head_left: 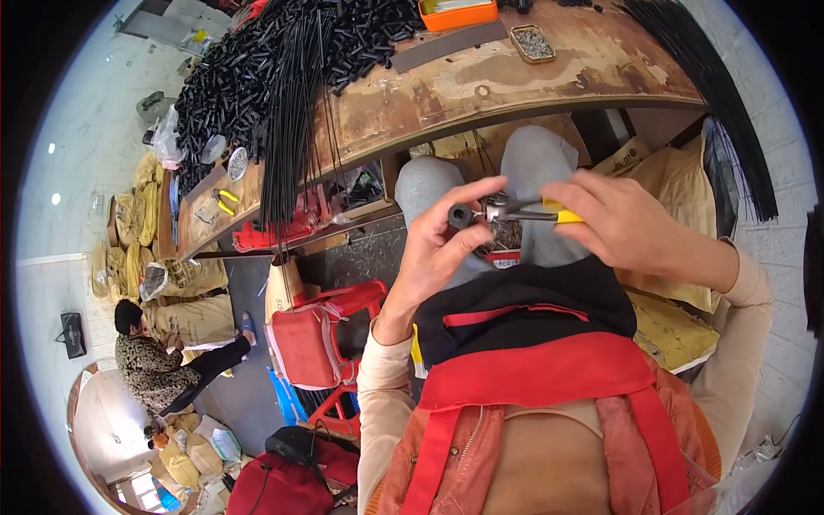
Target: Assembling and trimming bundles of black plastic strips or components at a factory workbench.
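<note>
Above my lap, my left hand [438, 236] pinches a short black tube-shaped piece [461, 217] between thumb and fingers, its round end showing. From the right, my right hand [614, 219] is closed round the yellow handles of a pair of pliers [536, 216]. The metal jaws of the pliers meet the side of the black piece by my left fingertips. What exactly sits between the jaws is too small to make out. Below them, partly hidden, a container of small parts [508, 236] lies between my knees.
A worn wooden table [463, 94] curves ahead, bearing a heap of black tubes [227, 112], long black rods [296, 112], an orange box [459, 15] and a small tray of metal bits [533, 43]. Yellow-handled pliers [225, 202] lie left. A red chair [313, 343] and a seated person [159, 365] are at left.
</note>
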The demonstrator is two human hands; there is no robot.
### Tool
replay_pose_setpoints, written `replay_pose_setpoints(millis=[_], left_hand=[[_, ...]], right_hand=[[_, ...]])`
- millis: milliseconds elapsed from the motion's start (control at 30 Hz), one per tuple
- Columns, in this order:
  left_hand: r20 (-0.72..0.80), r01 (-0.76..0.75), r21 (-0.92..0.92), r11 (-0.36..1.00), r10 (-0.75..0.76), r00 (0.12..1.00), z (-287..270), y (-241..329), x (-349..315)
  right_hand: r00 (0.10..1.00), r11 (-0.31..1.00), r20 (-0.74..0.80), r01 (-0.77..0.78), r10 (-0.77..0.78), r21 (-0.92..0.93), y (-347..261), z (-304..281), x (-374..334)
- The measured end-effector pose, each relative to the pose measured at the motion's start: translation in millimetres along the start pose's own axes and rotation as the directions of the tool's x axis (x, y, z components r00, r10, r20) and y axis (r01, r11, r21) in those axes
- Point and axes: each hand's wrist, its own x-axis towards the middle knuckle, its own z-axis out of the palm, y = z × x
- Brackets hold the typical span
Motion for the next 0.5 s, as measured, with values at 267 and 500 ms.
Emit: replay_pose_setpoints(millis=[267,500], left_hand=[[0.106,0.1,-0.155,0.983,-0.084,0.991,7.9,-7.2,9.9],[-0.01,0.073,-0.169,0.983,-0.076,0.997,6.1,-19.7,22.0]], right_hand=[[0.666,0.447,0.684,-0.731,0.298,0.516,-10.4,-9.0,-0.7],[0.997,0.997,-0.069,0.034,-0.039,-0.068,19.5,14.8,-14.7]])
